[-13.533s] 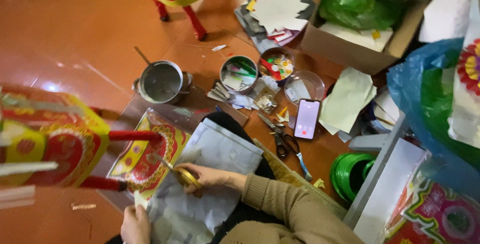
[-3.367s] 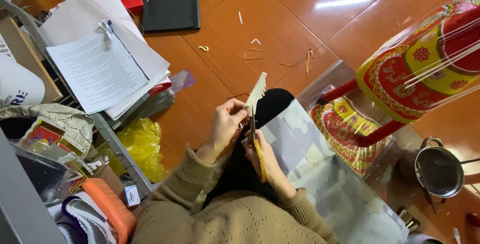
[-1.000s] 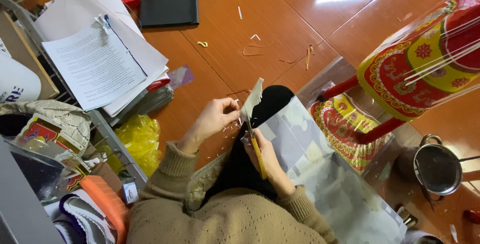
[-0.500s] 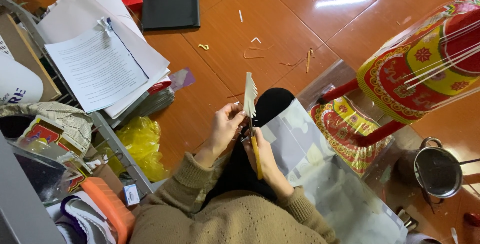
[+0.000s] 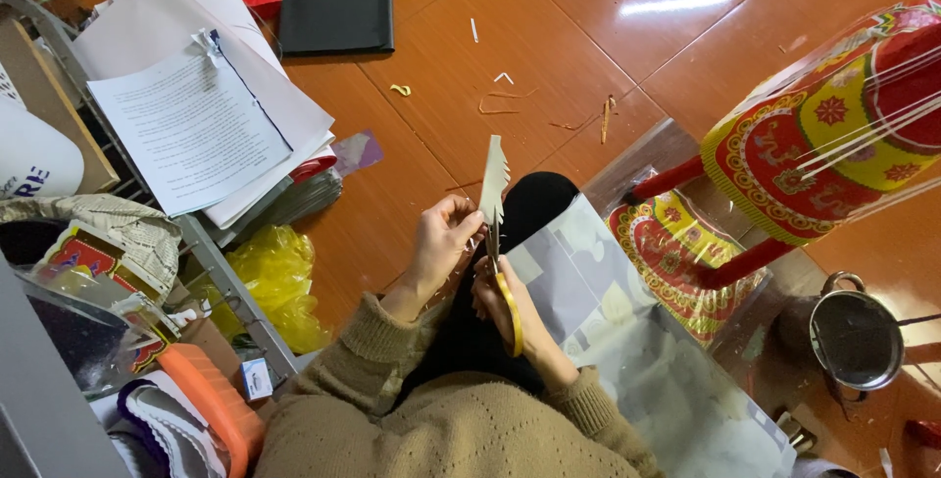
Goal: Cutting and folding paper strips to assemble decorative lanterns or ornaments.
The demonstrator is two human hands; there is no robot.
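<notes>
My left hand (image 5: 438, 248) pinches the lower end of a pale paper strip (image 5: 493, 180) with a fringed edge, holding it upright so its long axis points up and away from my lap. My right hand (image 5: 510, 309) is closed through the yellow handles of the scissors (image 5: 505, 294), just beside the left and below the strip, blades aimed up along its edge. Whether the blades are open I cannot tell.

Open floor (image 5: 588, 37) at 12 o'clock, only paper scraps (image 5: 510, 100) scattered. Blocked at 9 by paper stack (image 5: 196, 115), at 3 by red-yellow patterned stand (image 5: 833, 135), metal pot (image 5: 856, 339) at 4.
</notes>
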